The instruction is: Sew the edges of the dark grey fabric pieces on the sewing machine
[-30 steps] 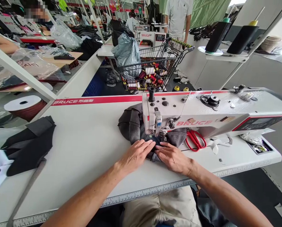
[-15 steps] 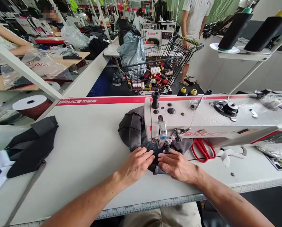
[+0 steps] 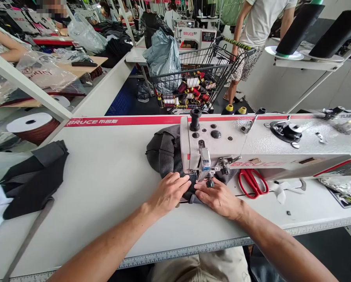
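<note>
A dark grey fabric piece (image 3: 163,152) lies bunched under the head of a white sewing machine (image 3: 251,145). My left hand (image 3: 168,192) lies flat on the fabric just left of the needle and presser foot (image 3: 207,180). On the right of the needle my right hand (image 3: 218,197) presses the cloth down, fingertips nearly touching the left hand's. Both hands have their fingers extended, pinning the cloth to the white table (image 3: 110,184).
Red scissors (image 3: 251,182) lie under the machine arm. A stack of dark cloth pieces (image 3: 31,180) sits at the table's left. Behind are a wire cart of thread cones (image 3: 193,90), a person in a white shirt (image 3: 260,27), and black thread cones (image 3: 299,27).
The fabric's near edge has moved further under the presser foot, and both hands have followed it toward the machine. The view has shifted slightly.
</note>
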A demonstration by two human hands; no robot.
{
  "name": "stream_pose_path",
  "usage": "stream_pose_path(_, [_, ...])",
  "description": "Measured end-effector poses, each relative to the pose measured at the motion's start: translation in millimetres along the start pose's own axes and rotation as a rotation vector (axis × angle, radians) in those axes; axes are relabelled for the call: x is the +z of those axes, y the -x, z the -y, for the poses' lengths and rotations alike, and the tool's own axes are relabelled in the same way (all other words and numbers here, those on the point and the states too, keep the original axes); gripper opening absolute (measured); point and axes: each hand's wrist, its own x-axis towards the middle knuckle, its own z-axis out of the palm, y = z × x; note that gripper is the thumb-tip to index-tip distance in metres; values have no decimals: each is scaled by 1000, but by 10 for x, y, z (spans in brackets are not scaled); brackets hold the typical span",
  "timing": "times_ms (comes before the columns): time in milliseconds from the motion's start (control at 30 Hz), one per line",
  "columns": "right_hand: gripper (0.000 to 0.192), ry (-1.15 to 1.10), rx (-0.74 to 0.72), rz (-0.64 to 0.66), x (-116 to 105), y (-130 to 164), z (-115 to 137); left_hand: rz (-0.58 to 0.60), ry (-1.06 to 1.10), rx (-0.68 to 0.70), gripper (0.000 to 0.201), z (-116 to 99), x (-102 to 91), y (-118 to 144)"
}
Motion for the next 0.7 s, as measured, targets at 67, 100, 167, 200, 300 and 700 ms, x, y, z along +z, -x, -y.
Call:
stream_pose_path(67, [29,7,5,16,-4,-13,-12,8,-8,-5,28,20,16,-6])
stream_pose_path(100, [30,7,9,25,-5,-19,-18,6,-12,-7,27,30,25,-9])
stream_pose_path(167, [33,3,17,36,-3,-29,-32,-14,-16,-8,28,50,45,-15])
stream_pose_path(200, [33,2,20,34,-2,-33,-40,-29,-19,-6,28,58,54,-17])
stream_pose_path(300, [29,1,33,24,6,-36,-61,-56,-31,-5,32,64,66,-21])
stream_pose_path(700, [23,-117,-67,39,-73,73,24,144,103,14,18,-188,-120,19])
